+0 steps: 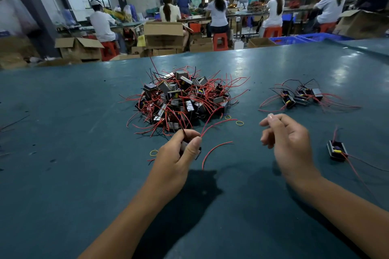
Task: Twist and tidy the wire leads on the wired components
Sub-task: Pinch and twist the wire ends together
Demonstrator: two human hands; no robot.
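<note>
Left hand [179, 151] raised, fingers and thumb curled closed, right hand [288, 141] lifted, fingers loosely curled

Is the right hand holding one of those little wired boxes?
No. The right hand hovers with nothing in it; the left hand grips a wired component.

Light: dim hall, overhead lamps, bright windows behind.
Glare: pale sheen on far tabletop [273, 65].
Shadows: dark patches under forearms.
Distortion: wide-angle bending, soft edges.
</note>
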